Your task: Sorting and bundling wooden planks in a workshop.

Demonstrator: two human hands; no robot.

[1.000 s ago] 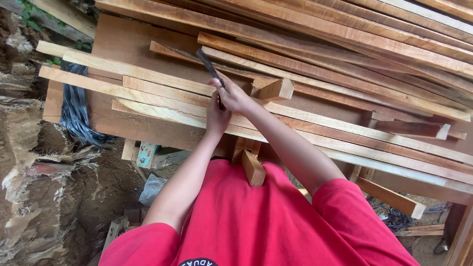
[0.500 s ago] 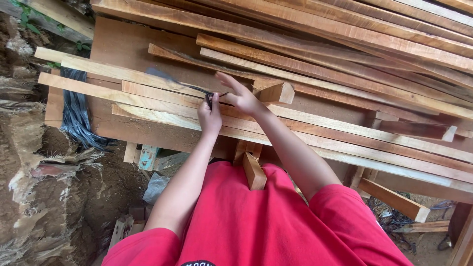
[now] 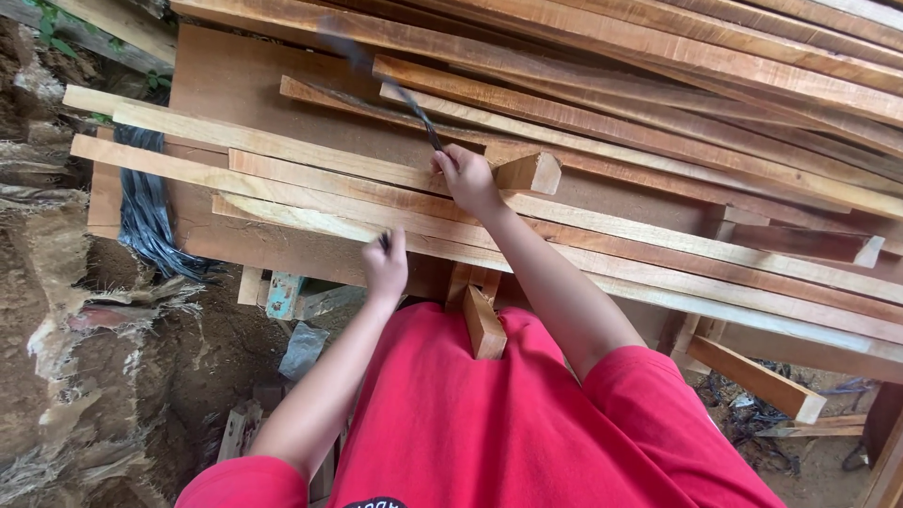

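My right hand is closed around a thin black strap that runs up and to the left from it, blurred at its far end. It rests over long pale wooden slats stacked on a brown board, right next to a short wooden block. My left hand is a fist near the front edge of the slats, pinching a small dark end that looks like the same strap. The strap between the two hands is hidden.
A bundle of black straps hangs off the board's left end. More reddish planks pile up behind. A wooden stub juts out below the stack. Dirt ground and debris lie at the left, and offcuts at the right.
My left hand has drawn back toward my body, away from the right hand. My right hand has closed on the strap, whose free length swung from the left to up and away.
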